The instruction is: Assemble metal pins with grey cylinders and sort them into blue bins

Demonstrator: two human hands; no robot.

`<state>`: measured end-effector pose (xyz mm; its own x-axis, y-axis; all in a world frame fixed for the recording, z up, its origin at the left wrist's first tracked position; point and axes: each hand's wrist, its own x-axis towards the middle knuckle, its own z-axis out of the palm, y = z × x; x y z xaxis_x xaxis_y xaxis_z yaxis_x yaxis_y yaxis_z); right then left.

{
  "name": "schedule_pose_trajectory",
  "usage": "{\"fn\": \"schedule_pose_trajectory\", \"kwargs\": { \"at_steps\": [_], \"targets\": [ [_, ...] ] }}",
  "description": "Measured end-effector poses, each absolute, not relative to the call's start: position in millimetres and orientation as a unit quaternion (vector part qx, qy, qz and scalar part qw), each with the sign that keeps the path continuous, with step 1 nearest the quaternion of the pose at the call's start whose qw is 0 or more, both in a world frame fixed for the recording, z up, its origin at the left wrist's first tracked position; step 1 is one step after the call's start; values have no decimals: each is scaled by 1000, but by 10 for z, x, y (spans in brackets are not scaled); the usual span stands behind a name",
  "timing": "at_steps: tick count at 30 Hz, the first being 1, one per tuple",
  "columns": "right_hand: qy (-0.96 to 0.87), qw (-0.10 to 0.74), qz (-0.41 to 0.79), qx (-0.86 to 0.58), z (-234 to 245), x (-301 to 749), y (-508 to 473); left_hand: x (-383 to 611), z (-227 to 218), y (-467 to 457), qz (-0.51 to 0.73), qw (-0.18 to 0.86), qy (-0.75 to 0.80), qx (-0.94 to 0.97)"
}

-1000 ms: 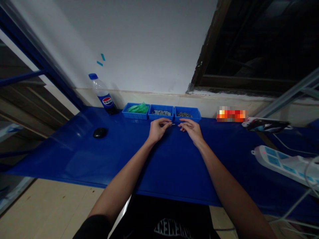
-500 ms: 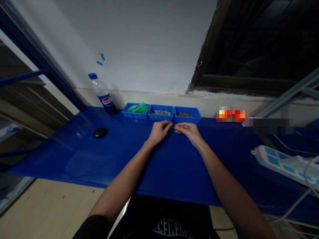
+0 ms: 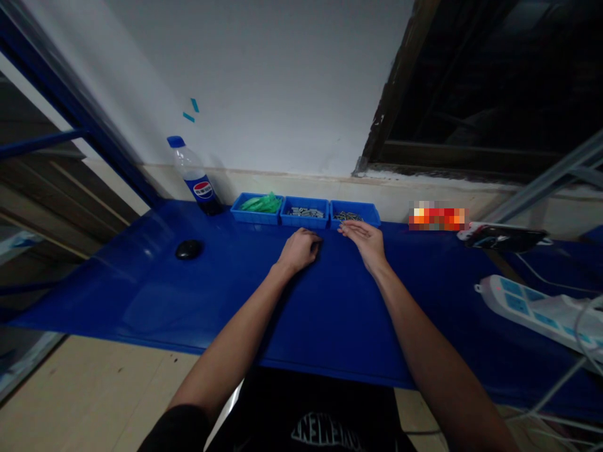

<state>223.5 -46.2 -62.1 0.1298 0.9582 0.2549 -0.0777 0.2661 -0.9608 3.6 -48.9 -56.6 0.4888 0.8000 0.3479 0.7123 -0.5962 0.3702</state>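
My left hand [image 3: 299, 249] rests on the blue table [image 3: 235, 295] with its fingers curled under; whatever they hold is hidden. My right hand [image 3: 365, 238] lies just in front of the right blue tray [image 3: 354, 215] of small dark metal parts, fingers extended toward its near rim, nothing visible in them. The middle blue tray [image 3: 304, 213] holds small silvery metal pieces and sits just beyond my left hand. The left blue tray [image 3: 257, 208] holds green plastic pieces.
A cola bottle [image 3: 193, 177] with a blue cap stands at the back left by the wall. A black mouse [image 3: 189, 249] lies left of my hands. At the right are a phone [image 3: 504, 236] and a white power strip [image 3: 537, 306] with cables.
My hands met over a small metal piece, then parted. My right hand moved up to the right tray. My left hand closed and settled onto the table.
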Motion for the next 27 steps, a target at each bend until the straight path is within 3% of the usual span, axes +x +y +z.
{"fn": "schedule_pose_trajectory", "kwargs": {
  "at_steps": [9, 14, 23, 27],
  "targets": [
    [-496, 601, 437, -449, -664, 2275, -453, 41, -578, -474, 239, 101, 470, 844],
    [-498, 584, 446, -462, -657, 2286, -477, 89, -516, -513, 327, 137, 429, 831],
    [-526, 532, 483, -455, -610, 2264, -514, 201, -480, -480, 515, 414, 383, 645],
    [-513, 512, 537, -432, -571, 2221, -559, 192, -474, -454, 539, 460, 391, 587]
  ]
}}
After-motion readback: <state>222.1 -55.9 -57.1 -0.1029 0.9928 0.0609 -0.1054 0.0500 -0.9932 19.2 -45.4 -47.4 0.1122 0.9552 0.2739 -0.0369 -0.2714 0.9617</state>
